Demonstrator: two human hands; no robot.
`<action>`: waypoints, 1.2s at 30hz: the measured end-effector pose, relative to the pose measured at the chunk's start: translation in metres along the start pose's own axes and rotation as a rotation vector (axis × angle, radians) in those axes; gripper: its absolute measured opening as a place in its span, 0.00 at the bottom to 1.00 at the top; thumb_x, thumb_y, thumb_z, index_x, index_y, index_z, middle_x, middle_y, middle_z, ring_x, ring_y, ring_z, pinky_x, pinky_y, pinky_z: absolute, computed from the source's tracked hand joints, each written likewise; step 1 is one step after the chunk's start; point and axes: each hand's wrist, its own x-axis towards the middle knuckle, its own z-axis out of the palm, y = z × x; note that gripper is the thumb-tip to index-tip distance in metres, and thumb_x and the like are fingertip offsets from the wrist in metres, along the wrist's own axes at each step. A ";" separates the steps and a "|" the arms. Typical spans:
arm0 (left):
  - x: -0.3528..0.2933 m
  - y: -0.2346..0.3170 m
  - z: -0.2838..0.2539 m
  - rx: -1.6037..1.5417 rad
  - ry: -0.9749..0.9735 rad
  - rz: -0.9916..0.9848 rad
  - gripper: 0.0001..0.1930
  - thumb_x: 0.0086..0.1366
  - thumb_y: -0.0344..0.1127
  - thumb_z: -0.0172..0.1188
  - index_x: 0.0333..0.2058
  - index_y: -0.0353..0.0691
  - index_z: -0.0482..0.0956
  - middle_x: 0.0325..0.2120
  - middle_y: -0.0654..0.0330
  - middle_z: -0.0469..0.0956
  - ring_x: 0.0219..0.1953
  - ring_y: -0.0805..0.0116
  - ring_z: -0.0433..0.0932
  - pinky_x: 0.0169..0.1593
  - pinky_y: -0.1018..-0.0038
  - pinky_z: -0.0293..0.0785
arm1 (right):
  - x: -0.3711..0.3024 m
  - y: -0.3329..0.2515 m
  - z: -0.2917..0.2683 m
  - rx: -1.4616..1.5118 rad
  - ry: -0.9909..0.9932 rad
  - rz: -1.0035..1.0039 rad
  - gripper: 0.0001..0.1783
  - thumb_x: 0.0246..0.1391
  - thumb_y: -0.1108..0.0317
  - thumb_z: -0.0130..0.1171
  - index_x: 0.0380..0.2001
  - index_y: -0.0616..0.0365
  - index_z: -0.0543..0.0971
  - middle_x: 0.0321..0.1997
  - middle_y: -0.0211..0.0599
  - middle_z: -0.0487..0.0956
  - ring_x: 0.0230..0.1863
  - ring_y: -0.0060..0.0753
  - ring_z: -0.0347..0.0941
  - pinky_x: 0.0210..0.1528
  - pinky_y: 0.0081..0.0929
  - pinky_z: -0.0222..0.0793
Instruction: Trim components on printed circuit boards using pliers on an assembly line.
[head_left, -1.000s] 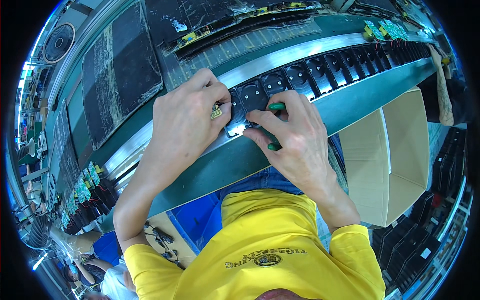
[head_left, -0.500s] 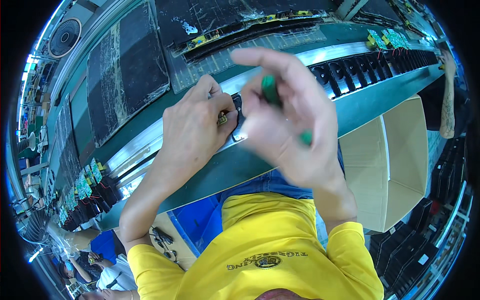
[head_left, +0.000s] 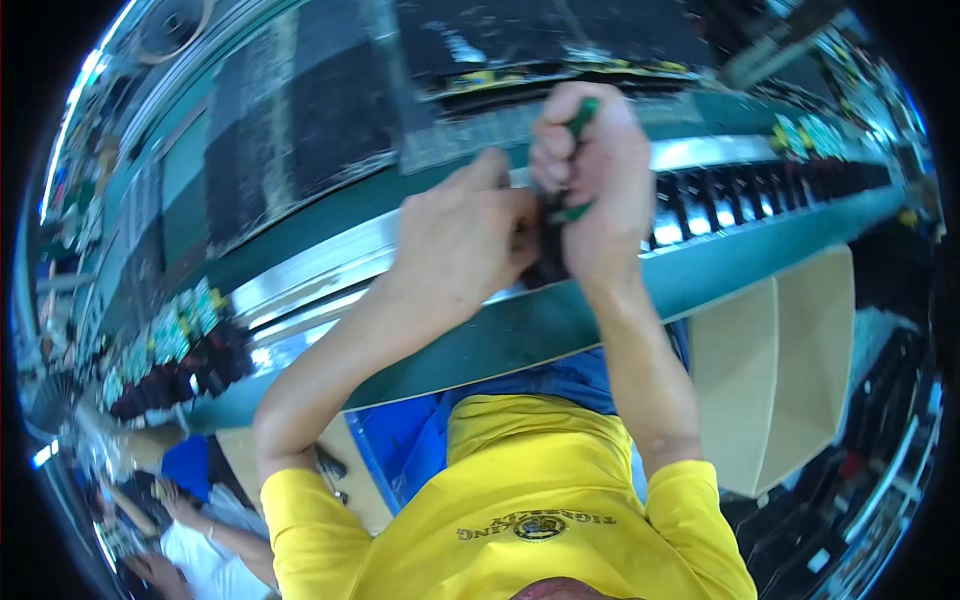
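Observation:
My right hand [head_left: 605,185] is closed around green-handled pliers [head_left: 583,116]. The two green handles show at the palm, and the jaws are hidden. Close on its left, my left hand [head_left: 460,235] has its fingers bent and pressed together over a black plastic casing [head_left: 548,265] on the silver rail. What its fingertips pinch is hidden and blurred. Both hands meet over this casing, near the front of the green bench [head_left: 480,340].
A row of black casings [head_left: 715,205] runs along the rail to the right, with green circuit boards [head_left: 805,137] at its far end. More boards [head_left: 175,325] stand at the left. An open cardboard box [head_left: 770,370] is below the bench edge. Dark mats [head_left: 300,130] lie behind.
My right hand has turned and closed around the pliers, moving up beside my left hand. My left hand has shifted right in the picture. The whole view has swung and blurred.

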 end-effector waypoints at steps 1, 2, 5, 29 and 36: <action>-0.001 -0.002 0.000 0.033 0.007 -0.052 0.05 0.63 0.38 0.74 0.37 0.48 0.92 0.43 0.62 0.79 0.37 0.53 0.83 0.42 0.61 0.80 | 0.001 0.001 0.003 0.043 -0.040 0.020 0.17 0.82 0.56 0.43 0.49 0.54 0.77 0.34 0.24 0.70 0.33 0.19 0.59 0.36 0.23 0.56; 0.000 -0.001 0.002 0.015 0.013 -0.018 0.05 0.64 0.38 0.74 0.37 0.49 0.92 0.43 0.61 0.78 0.37 0.54 0.83 0.41 0.61 0.79 | 0.003 -0.003 0.004 0.038 -0.031 0.044 0.16 0.83 0.55 0.43 0.48 0.53 0.77 0.34 0.24 0.69 0.33 0.19 0.58 0.36 0.23 0.56; 0.006 0.004 0.001 0.007 0.012 0.023 0.04 0.64 0.39 0.73 0.35 0.50 0.91 0.40 0.61 0.76 0.37 0.55 0.82 0.39 0.60 0.77 | 0.007 -0.006 -0.012 0.108 -0.089 0.089 0.16 0.84 0.53 0.45 0.43 0.51 0.74 0.31 0.23 0.66 0.31 0.19 0.57 0.34 0.24 0.55; 0.052 0.003 -0.024 0.065 0.185 0.221 0.26 0.64 0.29 0.70 0.61 0.43 0.83 0.59 0.56 0.83 0.60 0.51 0.82 0.62 0.57 0.81 | -0.085 -0.049 -0.060 -1.553 -0.378 -0.370 0.10 0.61 0.65 0.79 0.46 0.47 0.94 0.51 0.33 0.73 0.46 0.38 0.70 0.49 0.36 0.72; -0.021 -0.008 0.012 0.011 0.311 0.327 0.30 0.60 0.23 0.65 0.63 0.40 0.80 0.62 0.54 0.82 0.68 0.48 0.79 0.77 0.52 0.71 | -0.094 -0.062 -0.059 -1.394 -0.304 -0.390 0.16 0.57 0.64 0.82 0.49 0.48 0.94 0.52 0.35 0.76 0.46 0.37 0.73 0.49 0.36 0.75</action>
